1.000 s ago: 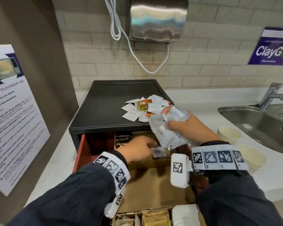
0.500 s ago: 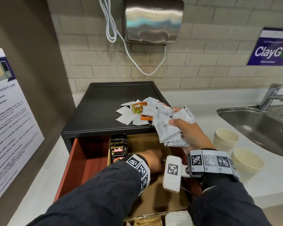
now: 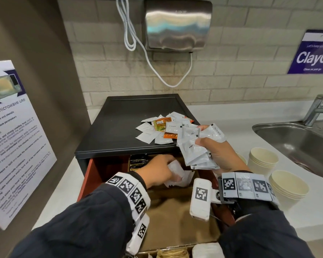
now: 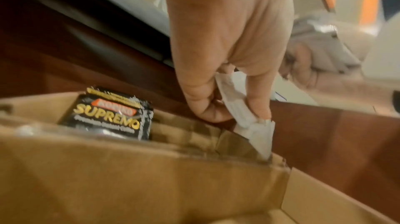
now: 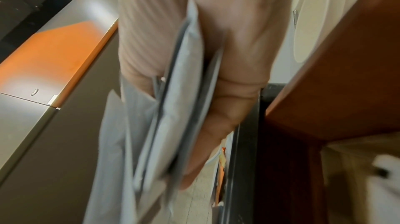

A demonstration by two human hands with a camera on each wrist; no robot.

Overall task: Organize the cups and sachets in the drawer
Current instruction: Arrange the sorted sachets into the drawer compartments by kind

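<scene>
Sachets [image 3: 195, 149] fill your clenched right hand [image 3: 220, 155]; your left hand [image 3: 158, 173] pinches one sachet [image 4: 249, 116]. Seat it upright in the cardboard compartment [image 4: 194, 135], beside the black packets [image 4: 112, 116].

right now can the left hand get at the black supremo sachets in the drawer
Probably yes. The left hand is already inside the drawer, just right of the black sachets, with nothing between. But it grips white sachets, so it would have to drop those first.
</scene>
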